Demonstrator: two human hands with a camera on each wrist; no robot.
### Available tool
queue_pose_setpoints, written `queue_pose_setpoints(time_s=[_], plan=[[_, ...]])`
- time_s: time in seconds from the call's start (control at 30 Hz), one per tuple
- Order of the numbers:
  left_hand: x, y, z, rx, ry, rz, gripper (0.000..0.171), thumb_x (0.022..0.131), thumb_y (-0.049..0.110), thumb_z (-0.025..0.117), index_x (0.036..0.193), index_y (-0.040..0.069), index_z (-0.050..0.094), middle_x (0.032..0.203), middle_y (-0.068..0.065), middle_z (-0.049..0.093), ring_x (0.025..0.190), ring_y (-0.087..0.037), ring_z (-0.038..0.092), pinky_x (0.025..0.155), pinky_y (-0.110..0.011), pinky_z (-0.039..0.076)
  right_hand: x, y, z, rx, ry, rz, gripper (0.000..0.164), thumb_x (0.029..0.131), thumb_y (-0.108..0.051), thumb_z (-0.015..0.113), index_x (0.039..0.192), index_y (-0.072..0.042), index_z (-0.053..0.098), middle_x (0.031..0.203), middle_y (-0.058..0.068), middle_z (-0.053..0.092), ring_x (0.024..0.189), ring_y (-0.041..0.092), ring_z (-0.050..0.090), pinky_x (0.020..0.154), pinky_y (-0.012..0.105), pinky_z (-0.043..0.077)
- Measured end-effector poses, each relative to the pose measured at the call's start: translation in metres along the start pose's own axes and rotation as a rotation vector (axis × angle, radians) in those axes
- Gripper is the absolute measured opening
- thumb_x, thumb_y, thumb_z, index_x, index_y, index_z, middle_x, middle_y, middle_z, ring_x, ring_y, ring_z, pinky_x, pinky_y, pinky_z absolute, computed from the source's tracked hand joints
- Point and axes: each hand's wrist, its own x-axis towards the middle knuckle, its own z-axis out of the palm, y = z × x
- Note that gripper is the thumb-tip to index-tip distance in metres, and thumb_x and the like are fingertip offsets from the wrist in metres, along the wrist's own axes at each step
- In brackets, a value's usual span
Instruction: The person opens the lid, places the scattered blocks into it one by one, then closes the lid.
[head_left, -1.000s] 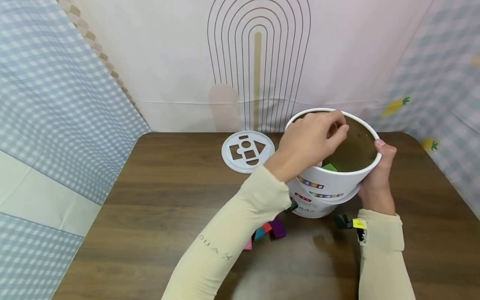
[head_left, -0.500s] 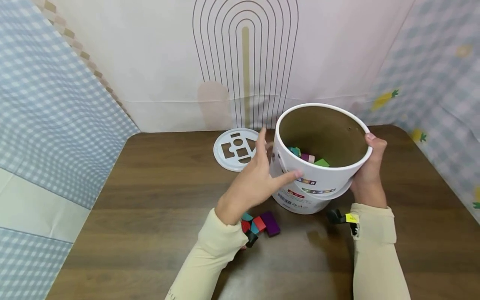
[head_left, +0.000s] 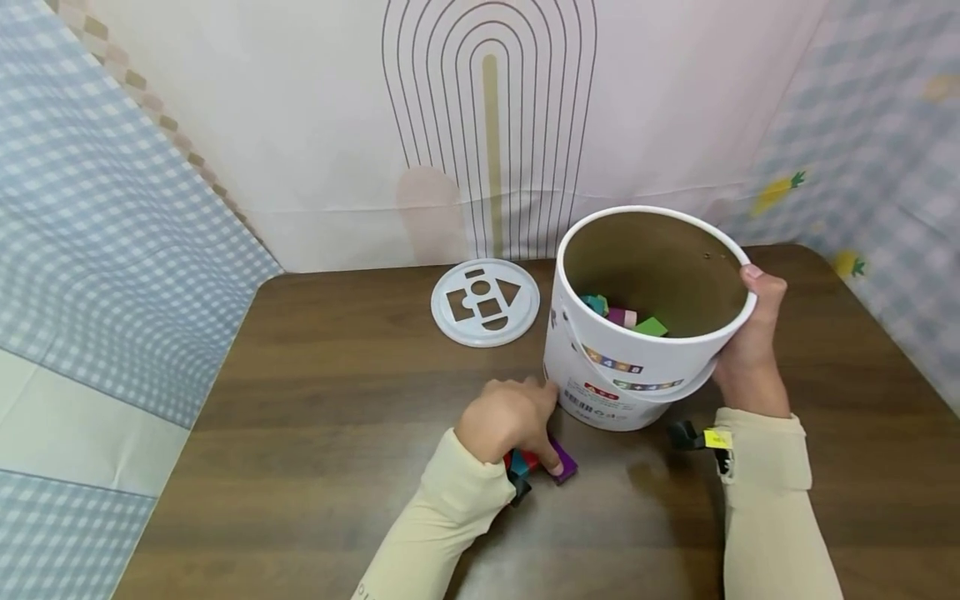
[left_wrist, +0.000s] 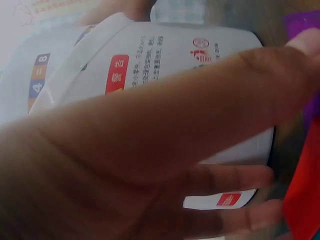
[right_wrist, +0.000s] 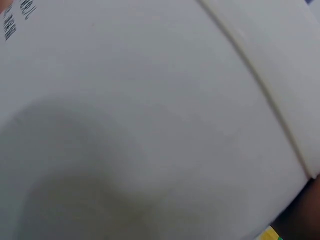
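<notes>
My left hand reaches down over a small group of blocks on the table. Its thumb touches a purple block, and the other fingers are spread out toward the bucket's base. Partly under this hand lie a red block and a blue block. My right hand grips the rim of a white bucket, thumb over the edge and the other fingers hidden behind the wall. Inside the bucket are a green block, a purple-and-pink piece and teal pieces.
A white round lid with cut-out shapes lies on the brown wooden table, left of the bucket. The bucket's handle hangs down its front. A printed cloth stands behind the table, with checked cloth on both sides.
My left hand has come from over the bucket's mouth, past its left side, down to the blocks on the table. My right hand has kept its grip on the rim.
</notes>
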Motion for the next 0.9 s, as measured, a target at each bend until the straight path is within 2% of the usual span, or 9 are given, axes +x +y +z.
queue_pose_setpoints(time_s=[0.13,0.2,0.27,0.33,0.43,0.57,0.73,0.9], plan=[[-0.003,0.001,0.002,-0.027,-0.049,0.061,0.057,0.075,0.064,0.070,0.110,0.020,0.060,0.096,0.004,0.063,0.087,-0.016,0.057,0.082,-0.034,0.046,-0.003,0.001,0.002,-0.062,0.015,0.000,0.051,0.091,-0.038,0.043,0.127,-0.006,0.056,0.123,0.007,0.057,0.110,0.019,0.050,0.097,0.033,0.036],[-0.005,0.004,0.004,-0.025,-0.076,0.093,0.054,0.074,0.069,0.067,0.099,0.021,0.060,0.088,0.007,0.061,0.083,-0.013,0.056,0.078,-0.033,0.046,-0.005,0.001,0.001,-0.073,0.021,-0.004,0.051,0.091,-0.038,0.043,0.127,-0.006,0.056,0.123,0.007,0.057,0.110,0.019,0.050,0.096,0.033,0.036],[-0.006,0.009,0.005,-0.013,-0.095,0.104,0.057,0.069,0.074,0.068,0.092,0.023,0.059,0.083,0.008,0.060,0.081,-0.013,0.057,0.076,-0.033,0.046,-0.006,0.001,0.000,-0.069,0.020,-0.003,0.051,0.091,-0.038,0.043,0.127,-0.005,0.056,0.123,0.007,0.058,0.110,0.019,0.050,0.096,0.032,0.037],[-0.006,0.015,0.007,0.009,-0.097,0.097,0.063,0.061,0.077,0.071,0.094,0.025,0.060,0.084,0.010,0.060,0.082,-0.013,0.058,0.078,-0.033,0.046,-0.006,0.001,-0.001,-0.062,0.015,-0.002,0.051,0.091,-0.038,0.043,0.127,-0.005,0.056,0.123,0.007,0.059,0.110,0.020,0.051,0.096,0.033,0.037],[-0.006,0.022,0.009,0.048,-0.077,0.088,0.072,0.053,0.075,0.077,0.103,0.027,0.061,0.094,0.010,0.063,0.087,-0.015,0.059,0.081,-0.035,0.045,-0.006,0.001,-0.001,-0.058,0.014,-0.003,0.051,0.090,-0.038,0.043,0.127,-0.005,0.056,0.123,0.007,0.059,0.110,0.020,0.051,0.097,0.033,0.037],[-0.005,0.026,0.011,0.076,-0.049,0.099,0.075,0.052,0.067,0.083,0.112,0.028,0.061,0.105,0.010,0.064,0.091,-0.016,0.060,0.080,-0.035,0.046,-0.005,0.001,0.000,-0.071,0.010,-0.008,0.051,0.091,-0.039,0.043,0.128,-0.006,0.055,0.124,0.007,0.058,0.111,0.020,0.050,0.098,0.033,0.035],[-0.003,0.026,0.011,0.049,-0.060,0.109,0.058,0.063,0.052,0.084,0.110,0.028,0.062,0.108,0.006,0.057,0.090,-0.016,0.055,0.075,-0.032,0.047,-0.004,0.001,0.002,-0.077,0.002,-0.007,0.052,0.091,-0.039,0.042,0.129,-0.006,0.055,0.125,0.007,0.057,0.112,0.019,0.050,0.099,0.034,0.034],[-0.005,0.022,0.010,0.002,-0.038,0.133,0.030,0.072,0.044,0.080,0.084,0.027,0.058,0.102,0.003,0.047,0.081,-0.015,0.050,0.064,-0.028,0.044,-0.004,0.000,0.003,-0.100,0.007,-0.013,0.052,0.091,-0.040,0.040,0.129,-0.007,0.055,0.127,0.007,0.055,0.114,0.020,0.048,0.099,0.035,0.032]])
